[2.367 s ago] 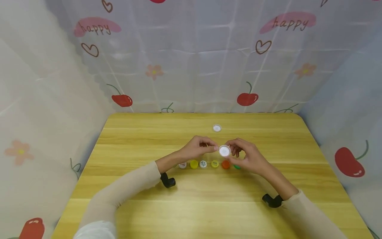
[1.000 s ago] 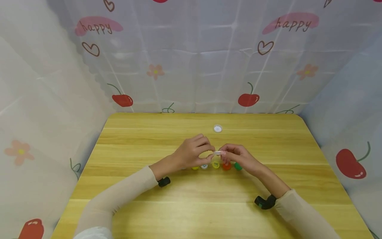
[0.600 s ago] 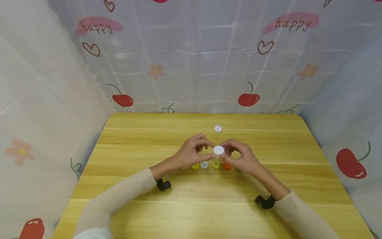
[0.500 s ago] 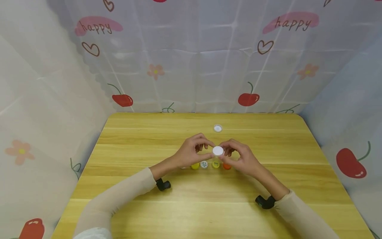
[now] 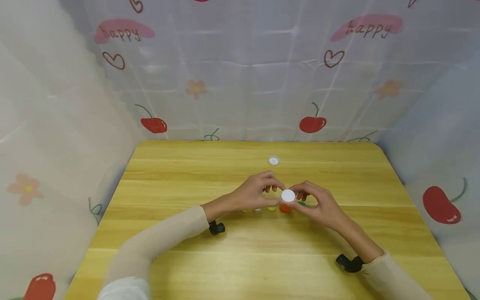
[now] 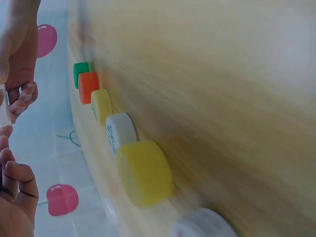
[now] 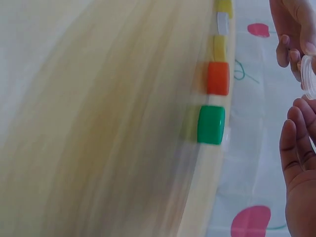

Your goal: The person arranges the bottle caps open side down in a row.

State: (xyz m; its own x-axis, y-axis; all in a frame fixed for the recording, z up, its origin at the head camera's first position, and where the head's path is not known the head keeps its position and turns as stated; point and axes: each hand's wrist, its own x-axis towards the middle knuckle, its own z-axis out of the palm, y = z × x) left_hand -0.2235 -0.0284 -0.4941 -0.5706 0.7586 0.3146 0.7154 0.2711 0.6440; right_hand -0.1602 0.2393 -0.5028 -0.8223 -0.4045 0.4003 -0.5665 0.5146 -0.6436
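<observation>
Between my two hands is a small round clear plastic case (image 5: 288,196) with a white face turned up, held above the table. My left hand (image 5: 258,192) pinches its left side between thumb and fingertips. At the opposite side my right hand (image 5: 318,204) pinches the rim. Both wrist views show only the case's clear edge (image 7: 308,77). Below stands a row of bottle caps: green (image 6: 81,74), orange (image 6: 89,88), yellow (image 6: 101,106), white with print (image 6: 121,131), bigger yellow (image 6: 144,174), and another white one (image 6: 203,224). The hands partly cover this row in the head view.
A similar round clear case (image 5: 273,161) with a white inside lies farther back on the wooden table (image 5: 240,266). A patterned curtain (image 5: 240,83) hangs behind the table and along both sides. Black wrist cameras (image 5: 349,263) stick out below the wrists.
The case was turned from edge-on to white face up. Since half a second ago both hands have carried it a little to the right and nearer. The case at the back stays put.
</observation>
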